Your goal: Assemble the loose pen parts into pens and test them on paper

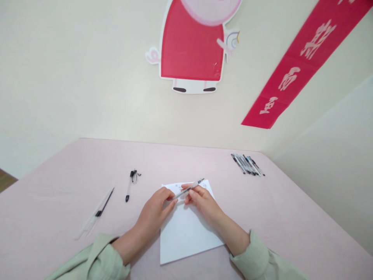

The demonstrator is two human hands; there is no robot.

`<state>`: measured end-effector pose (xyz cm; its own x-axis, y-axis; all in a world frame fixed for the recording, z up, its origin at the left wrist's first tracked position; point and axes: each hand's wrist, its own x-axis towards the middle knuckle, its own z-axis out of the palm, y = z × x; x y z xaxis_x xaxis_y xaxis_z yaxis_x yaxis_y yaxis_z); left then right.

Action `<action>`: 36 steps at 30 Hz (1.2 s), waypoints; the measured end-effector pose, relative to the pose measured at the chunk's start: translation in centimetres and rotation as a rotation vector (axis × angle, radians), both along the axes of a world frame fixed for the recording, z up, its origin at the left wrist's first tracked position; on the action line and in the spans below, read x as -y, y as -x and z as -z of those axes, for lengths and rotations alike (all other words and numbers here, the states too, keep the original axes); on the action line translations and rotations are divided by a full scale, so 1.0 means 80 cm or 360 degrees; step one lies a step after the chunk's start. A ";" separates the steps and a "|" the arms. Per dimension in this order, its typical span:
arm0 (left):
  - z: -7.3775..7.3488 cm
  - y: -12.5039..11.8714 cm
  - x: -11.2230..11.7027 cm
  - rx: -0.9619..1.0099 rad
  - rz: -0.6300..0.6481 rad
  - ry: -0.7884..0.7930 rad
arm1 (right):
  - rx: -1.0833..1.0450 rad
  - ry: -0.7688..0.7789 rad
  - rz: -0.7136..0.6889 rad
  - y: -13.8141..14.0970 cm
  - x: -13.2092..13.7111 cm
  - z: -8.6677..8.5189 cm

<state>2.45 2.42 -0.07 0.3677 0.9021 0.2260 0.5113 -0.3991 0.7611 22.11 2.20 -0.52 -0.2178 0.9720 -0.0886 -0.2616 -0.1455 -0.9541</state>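
Observation:
Both my hands hold one clear-barrelled pen (189,188) over a white sheet of paper (186,231) on the pink table (58,194). My left hand (157,212) pinches the pen's near end, fingers closed. My right hand (202,202) grips the barrel a little farther along, fingers curled round it. The pen points up and to the right, its far tip sticking out past my right fingers. Small dark scribbles show on the paper's far edge.
A row of several black pens (247,165) lies at the table's far right. Left of the paper lie a black pen with a loose cap (131,182) and a taken-apart pen, clear tube beside refill (97,216). A cream wall with a cartoon sticker and red banner rises behind.

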 end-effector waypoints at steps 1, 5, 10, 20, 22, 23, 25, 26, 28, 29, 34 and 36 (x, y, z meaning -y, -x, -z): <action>0.000 0.000 0.000 -0.0011 0.0032 0.0000 | 0.0056 -0.0029 -0.0013 0.001 0.001 0.001; -0.002 -0.002 0.002 -0.0050 0.0113 0.0020 | 0.0195 -0.0128 -0.0068 0.003 0.001 0.000; -0.006 -0.004 0.003 -0.0049 0.0229 0.0035 | 0.0218 -0.0208 -0.0115 0.007 0.003 -0.006; -0.002 -0.001 0.002 -0.0068 0.0245 0.0098 | 0.0505 -0.0333 0.0631 -0.081 -0.041 -0.008; -0.002 -0.001 0.002 -0.0071 0.0246 0.0098 | 0.1035 -0.0449 0.0827 -0.134 -0.055 -0.019; -0.003 0.000 0.002 -0.0074 0.0246 0.0097 | 0.1470 -0.0425 0.0971 -0.164 -0.061 -0.026; -0.003 0.000 0.001 -0.0082 0.0248 0.0100 | 0.1762 -0.0346 0.1141 -0.222 -0.067 -0.040; -0.004 -0.001 0.001 -0.0083 0.0250 0.0101 | 0.1885 -0.0296 0.1217 -0.248 -0.069 -0.047; -0.004 -0.001 0.001 -0.0076 0.0259 0.0100 | 0.2117 -0.0154 0.1338 -0.293 -0.069 -0.057; -0.004 -0.001 0.001 -0.0068 0.0259 0.0094 | 0.2217 -0.0070 0.1383 -0.310 -0.070 -0.059; -0.003 -0.002 0.000 -0.0036 0.0249 0.0064 | 0.2548 0.0285 0.1408 -0.351 -0.087 -0.050; -0.001 -0.001 0.000 -0.0041 0.0248 0.0064 | 0.2626 0.0345 0.1371 -0.355 -0.099 -0.041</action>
<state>2.54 2.44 0.03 0.5091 0.8418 0.1794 0.4652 -0.4444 0.7656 50.50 10.14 2.74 0.6847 0.6987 0.2074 0.7262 -0.6298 -0.2756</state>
